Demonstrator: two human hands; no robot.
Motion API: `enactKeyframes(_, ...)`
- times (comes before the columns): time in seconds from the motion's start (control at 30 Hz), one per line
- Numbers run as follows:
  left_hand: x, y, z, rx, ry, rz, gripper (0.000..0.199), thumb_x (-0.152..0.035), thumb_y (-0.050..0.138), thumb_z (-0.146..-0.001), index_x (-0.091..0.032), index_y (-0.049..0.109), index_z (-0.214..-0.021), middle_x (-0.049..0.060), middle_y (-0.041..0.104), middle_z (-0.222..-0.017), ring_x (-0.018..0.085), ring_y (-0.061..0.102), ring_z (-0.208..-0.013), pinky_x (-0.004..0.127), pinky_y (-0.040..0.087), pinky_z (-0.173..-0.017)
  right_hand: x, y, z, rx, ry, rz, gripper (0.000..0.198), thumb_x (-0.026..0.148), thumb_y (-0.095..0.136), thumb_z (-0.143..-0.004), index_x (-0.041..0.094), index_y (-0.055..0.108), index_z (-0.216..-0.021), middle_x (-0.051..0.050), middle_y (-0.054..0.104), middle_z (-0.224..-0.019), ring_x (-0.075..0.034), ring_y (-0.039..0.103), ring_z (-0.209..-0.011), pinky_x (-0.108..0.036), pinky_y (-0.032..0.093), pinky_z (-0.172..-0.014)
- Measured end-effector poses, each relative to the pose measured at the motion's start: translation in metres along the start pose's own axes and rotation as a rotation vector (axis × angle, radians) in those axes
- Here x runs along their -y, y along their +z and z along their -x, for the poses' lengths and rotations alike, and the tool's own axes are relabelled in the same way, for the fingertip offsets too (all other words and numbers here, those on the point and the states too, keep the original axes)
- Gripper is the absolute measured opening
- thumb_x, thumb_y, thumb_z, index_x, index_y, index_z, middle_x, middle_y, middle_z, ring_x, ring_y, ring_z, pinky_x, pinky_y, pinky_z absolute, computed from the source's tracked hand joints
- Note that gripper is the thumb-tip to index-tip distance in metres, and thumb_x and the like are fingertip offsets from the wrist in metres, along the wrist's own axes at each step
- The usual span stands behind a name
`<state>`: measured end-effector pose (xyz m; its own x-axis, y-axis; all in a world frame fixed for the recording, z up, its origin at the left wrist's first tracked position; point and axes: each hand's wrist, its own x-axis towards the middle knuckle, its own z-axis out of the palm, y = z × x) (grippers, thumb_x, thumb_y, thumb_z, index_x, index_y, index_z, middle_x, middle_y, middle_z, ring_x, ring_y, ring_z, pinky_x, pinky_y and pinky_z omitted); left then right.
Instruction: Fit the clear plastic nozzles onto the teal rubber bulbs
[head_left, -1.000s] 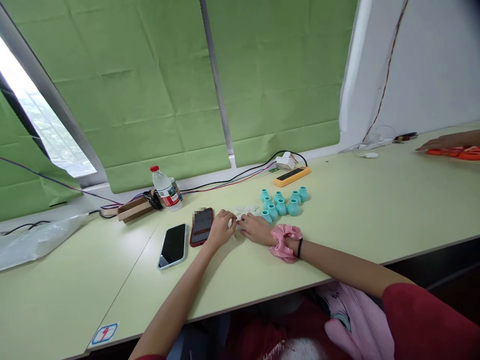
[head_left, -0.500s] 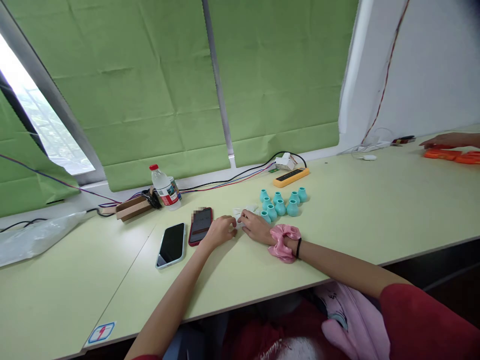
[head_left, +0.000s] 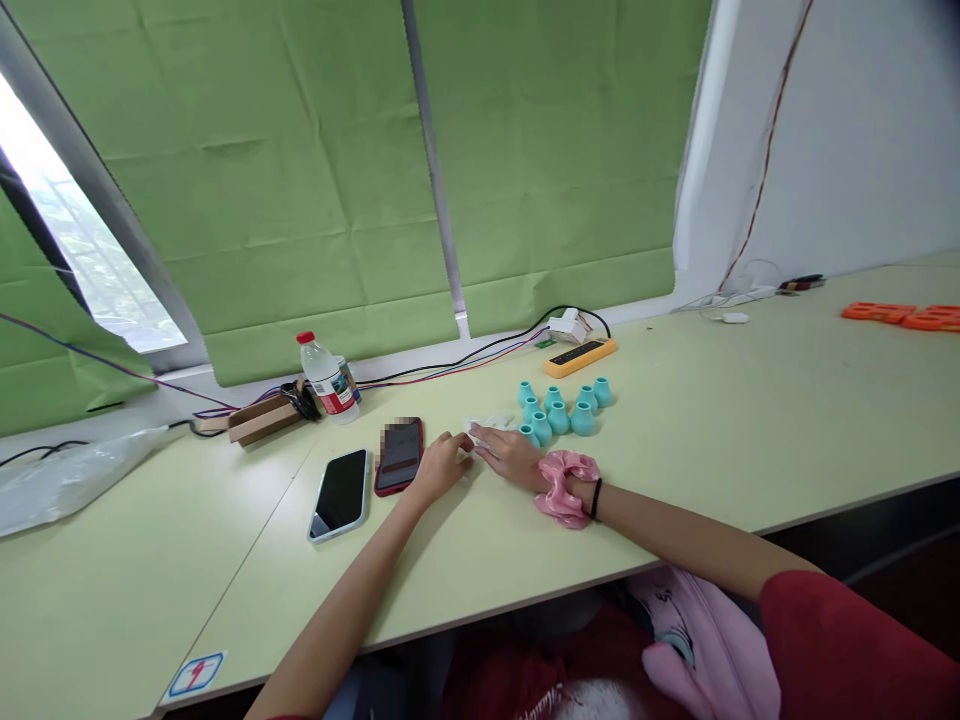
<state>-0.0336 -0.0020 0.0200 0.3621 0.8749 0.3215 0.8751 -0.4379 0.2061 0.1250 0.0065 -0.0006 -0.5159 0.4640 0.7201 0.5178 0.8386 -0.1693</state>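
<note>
A crumpled, thin white sheet [head_left: 491,420], tissue-like, lies on the table under my fingertips. My left hand [head_left: 442,466] is curled at its left edge, thumb and fingers pinched together on it. From the right, my right hand [head_left: 511,458] reaches across with its fingers stretched and lying on the sheet, their tips close to the left fingertips. Part of the sheet is hidden by the fingers. Just behind my right hand stand several small turquoise vase-shaped pieces [head_left: 557,417], open ends up. A pink scrunchie [head_left: 566,490] circles my right wrist.
Left of my hands lie a red-cased phone [head_left: 400,456] and a pale-cased phone [head_left: 340,495]. Behind them are a water bottle [head_left: 328,380] and a cardboard box [head_left: 264,418]. A yellow power strip [head_left: 580,358] and cables lie at the back. Orange pieces [head_left: 900,316] lie far right.
My right hand's fingers have straightened and lie flatter over the white sheet, closer to the left fingertips. Another person's hand at the far right has left the view.
</note>
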Motion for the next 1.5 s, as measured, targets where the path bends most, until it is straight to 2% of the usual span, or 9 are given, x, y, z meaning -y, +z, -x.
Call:
enactKeyframes(0.17,-0.001,0.001,0.000,-0.024,0.011,-0.010,0.018,-0.015,0.048,-0.066,-0.018,0.052,-0.083,0.003,0.055,-0.076,0.015,0.051,-0.071,0.024,0.039,-0.061,0.010,-0.003,0.003,-0.060,-0.071,-0.104,0.024,0.017,0.037,-0.081,0.019,0.047,-0.102,-0.007,0.054,-0.108,-0.016,0.050,-0.098,-0.028,0.043,-0.081)
enactKeyframes(0.27,0.002,-0.003,0.000,-0.049,0.033,0.031,0.014,-0.012,0.048,-0.063,-0.018,0.052,-0.075,0.002,0.055,-0.071,0.013,0.051,-0.067,0.022,0.038,-0.059,0.018,-0.002,0.004,-0.028,-0.020,-0.150,0.020,0.017,0.042,-0.077,0.020,0.048,-0.096,-0.006,0.057,-0.102,-0.016,0.053,-0.093,-0.027,0.044,-0.078)
enactKeyframes(0.5,0.007,-0.011,-0.004,-0.194,0.030,0.556,0.011,-0.015,0.054,-0.059,-0.015,0.048,-0.068,-0.001,0.055,-0.064,0.009,0.053,-0.056,0.019,0.041,-0.052,0.031,-0.012,0.000,0.124,0.106,-0.361,0.014,0.012,0.054,-0.061,0.020,0.058,-0.072,-0.004,0.060,-0.081,-0.017,0.056,-0.076,-0.028,0.046,-0.069)
enactKeyframes(0.73,-0.001,-0.014,-0.005,-0.103,-0.058,0.962,0.015,-0.015,0.062,-0.053,-0.011,0.053,-0.064,0.003,0.059,-0.064,0.011,0.055,-0.060,0.024,0.046,-0.059,0.045,-0.021,0.013,0.334,0.159,-0.660,0.021,0.018,0.057,-0.059,0.016,0.063,-0.080,-0.004,0.060,-0.074,-0.013,0.053,-0.059,-0.023,0.042,-0.050)
enactKeyframes(0.87,-0.003,-0.018,-0.002,-0.027,-0.075,1.066,0.016,-0.015,0.064,-0.052,-0.010,0.054,-0.063,0.002,0.058,-0.063,0.010,0.054,-0.057,0.023,0.046,-0.056,0.037,-0.014,0.018,0.298,0.287,-0.720,0.021,0.015,0.054,-0.060,0.014,0.063,-0.079,-0.006,0.060,-0.074,-0.015,0.054,-0.061,-0.025,0.044,-0.053)
enactKeyframes(1.1,0.010,-0.039,0.004,0.486,0.003,0.920,0.014,-0.014,0.060,-0.054,-0.009,0.056,-0.066,0.001,0.056,-0.057,0.010,0.053,-0.051,0.023,0.046,-0.051,0.020,-0.007,0.008,0.202,0.321,-0.726,0.020,0.014,0.053,-0.060,0.017,0.063,-0.077,-0.006,0.061,-0.074,-0.016,0.054,-0.061,-0.027,0.044,-0.054)
enactKeyframes(1.17,0.011,-0.038,0.005,0.554,0.006,0.856,0.013,-0.013,0.058,-0.054,-0.010,0.056,-0.066,0.001,0.056,-0.056,0.011,0.054,-0.051,0.023,0.046,-0.051,0.018,-0.005,0.008,0.153,0.325,-0.704,0.020,0.013,0.053,-0.060,0.016,0.063,-0.077,-0.006,0.061,-0.075,-0.017,0.053,-0.061,-0.027,0.044,-0.053)
enactKeyframes(1.3,0.010,-0.025,0.003,0.393,0.089,0.737,0.012,-0.009,0.056,-0.052,-0.010,0.057,-0.064,0.000,0.057,-0.060,0.009,0.053,-0.055,0.020,0.043,-0.054,0.017,-0.002,0.013,0.062,0.371,-0.652,0.018,0.013,0.055,-0.059,0.016,0.062,-0.075,-0.006,0.060,-0.070,-0.016,0.052,-0.058,-0.027,0.043,-0.052)
enactKeyframes(1.5,0.009,-0.015,0.001,0.236,0.123,0.739,0.011,-0.012,0.057,-0.056,-0.010,0.059,-0.066,0.003,0.060,-0.064,0.010,0.053,-0.058,0.020,0.043,-0.057,0.021,-0.006,0.017,0.073,0.460,-0.685,0.017,0.012,0.054,-0.057,0.014,0.059,-0.073,-0.006,0.060,-0.069,-0.015,0.054,-0.058,-0.026,0.045,-0.053)
